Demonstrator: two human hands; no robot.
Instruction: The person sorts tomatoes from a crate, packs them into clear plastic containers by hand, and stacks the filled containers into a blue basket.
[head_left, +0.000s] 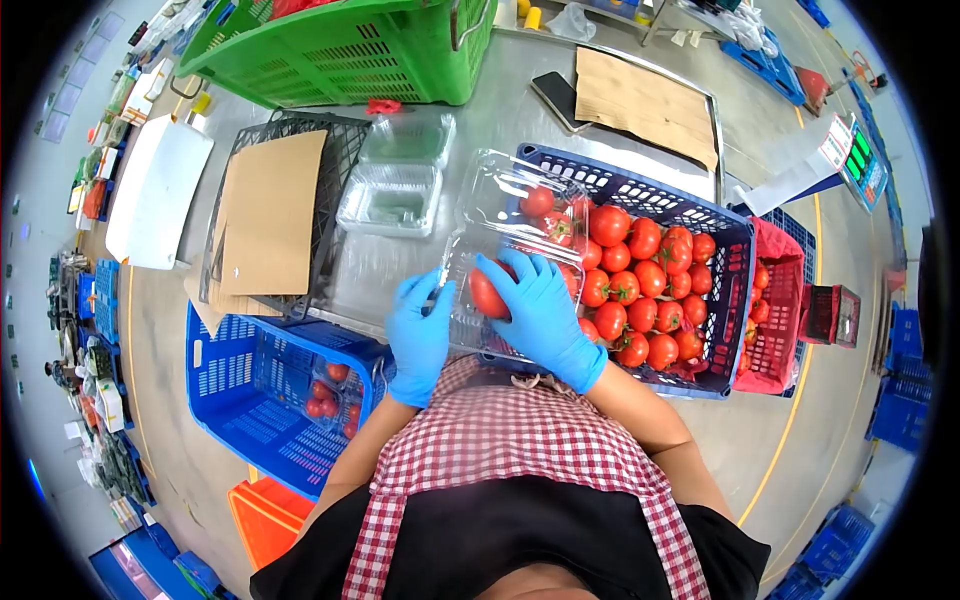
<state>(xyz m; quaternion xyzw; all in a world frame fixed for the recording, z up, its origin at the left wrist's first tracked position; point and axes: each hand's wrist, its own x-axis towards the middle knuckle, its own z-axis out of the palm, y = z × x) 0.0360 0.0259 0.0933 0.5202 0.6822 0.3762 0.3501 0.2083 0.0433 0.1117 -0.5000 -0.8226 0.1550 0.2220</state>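
Note:
A clear plastic clamshell container [482,211] stands open in front of me, its lid raised on the far side. My left hand [418,335], in a blue glove, grips the container's left edge between thumb and fingers. My right hand [545,318], gloved too, has its fingers curled round a red tomato [487,296] inside the container's base. Through the clear lid some tomatoes show behind it. To the right, a dark blue crate [738,290] holds many loose red tomatoes [650,275], close beside my right hand.
Empty clear containers [392,200] sit on the metal table [365,275]. Cardboard [272,215] lies on a black crate at left. A green crate [340,55] stands at the back, near a phone [560,100]. A blue crate [235,400] at lower left holds packed tomatoes.

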